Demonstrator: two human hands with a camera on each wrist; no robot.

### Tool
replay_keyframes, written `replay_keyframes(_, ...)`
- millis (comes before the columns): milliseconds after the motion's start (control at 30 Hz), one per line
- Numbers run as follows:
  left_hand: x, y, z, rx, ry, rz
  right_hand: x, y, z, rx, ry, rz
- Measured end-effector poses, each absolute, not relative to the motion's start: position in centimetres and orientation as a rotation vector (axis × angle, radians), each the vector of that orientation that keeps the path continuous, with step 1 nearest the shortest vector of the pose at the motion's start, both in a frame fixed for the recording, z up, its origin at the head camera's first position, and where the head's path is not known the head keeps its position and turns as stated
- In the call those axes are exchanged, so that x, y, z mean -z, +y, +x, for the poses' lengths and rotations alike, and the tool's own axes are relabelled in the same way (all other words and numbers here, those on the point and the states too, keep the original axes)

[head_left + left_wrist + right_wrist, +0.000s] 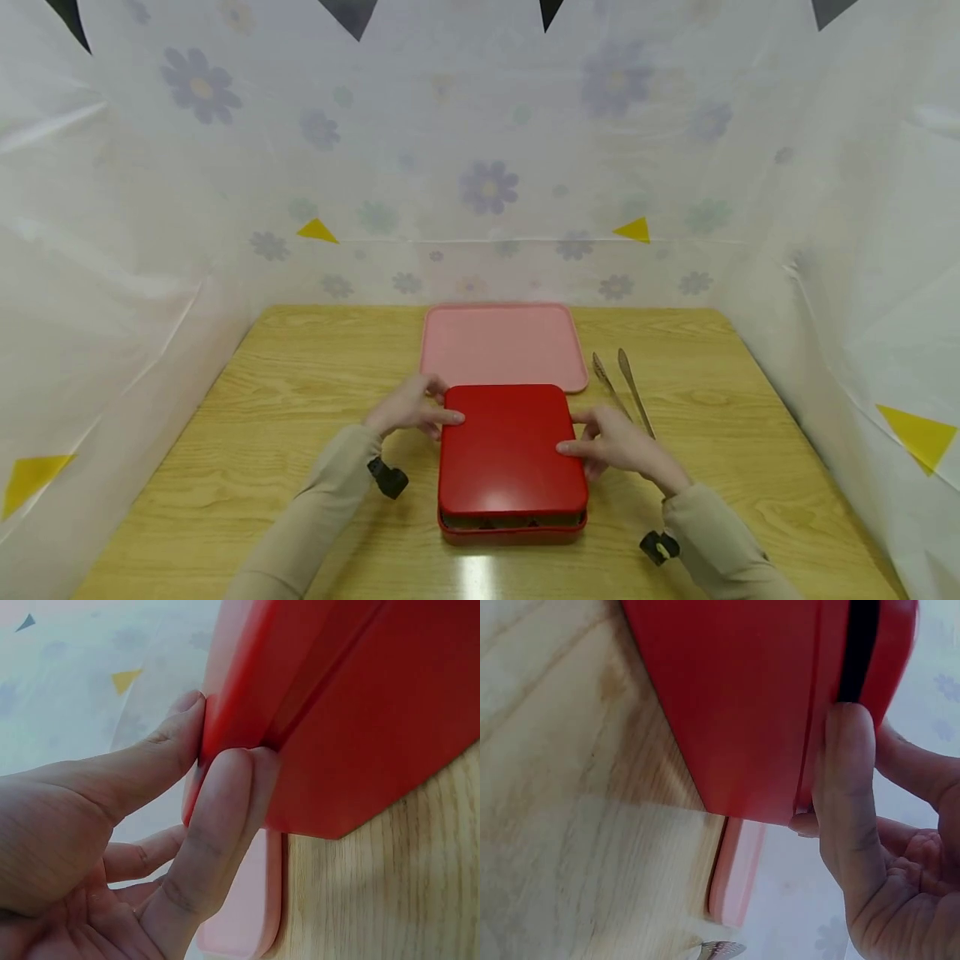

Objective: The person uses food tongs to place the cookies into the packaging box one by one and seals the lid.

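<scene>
A red rectangular box (513, 538) stands on the table with a glossy red lid (513, 450) over it. Along the near side the lid sits raised, and a gap shows the inside, whose contents are mostly hidden. My left hand (408, 408) pinches the lid's left edge near the far corner, thumb on top and fingers (221, 802) against the side below. On the opposite edge my right hand (611, 440) holds the lid likewise, thumb on top. In the right wrist view a dark gap runs between lid and box by the fingertips (851, 727).
Behind the box lies a pink tray (502, 346). Metal tongs (636, 392) lie to its right, partly behind my right hand. The wooden table (315, 358) is enclosed by white flowered sheets (487, 125) at the back and sides.
</scene>
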State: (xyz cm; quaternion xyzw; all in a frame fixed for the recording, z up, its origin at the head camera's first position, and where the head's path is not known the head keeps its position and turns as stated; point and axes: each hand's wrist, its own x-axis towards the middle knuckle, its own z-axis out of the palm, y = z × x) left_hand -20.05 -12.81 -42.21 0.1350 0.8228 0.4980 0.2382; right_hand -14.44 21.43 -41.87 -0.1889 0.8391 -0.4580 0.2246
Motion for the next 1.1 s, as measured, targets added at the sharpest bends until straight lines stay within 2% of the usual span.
replay_keyframes(1100,42.0,-12.7,-18.5,-1.341,2.277,0.383,42.4,21.3,-13.5,1.249,2.315,-0.553)
